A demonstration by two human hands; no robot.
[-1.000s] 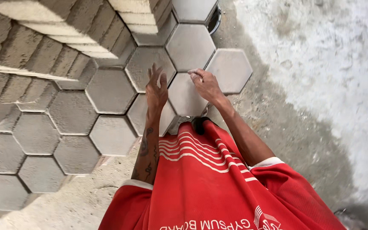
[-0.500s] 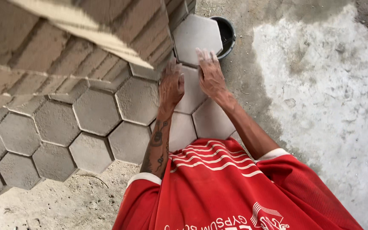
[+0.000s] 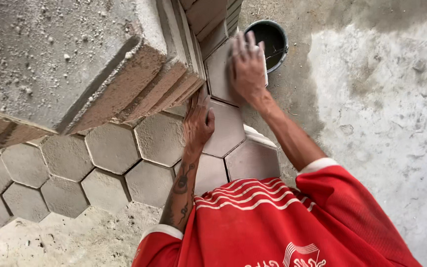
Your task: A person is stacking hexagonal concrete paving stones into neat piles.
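We're seating a paver (image 3: 223, 74) — right hand (image 3: 247, 66) flat on it, left hand (image 3: 197, 123) spread on the neighbouring block (image 3: 226, 131); next, level pressure.

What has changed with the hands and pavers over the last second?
The right hand has moved forward onto the farthest hexagonal paver, beside the black bucket. The left hand stays flat on a laid paver nearer the stacked pavers. Neither hand grips anything; the laid pavers look unmoved.

Red tee w/ white stripes, white-cuffed sleeves, forearm tattoos
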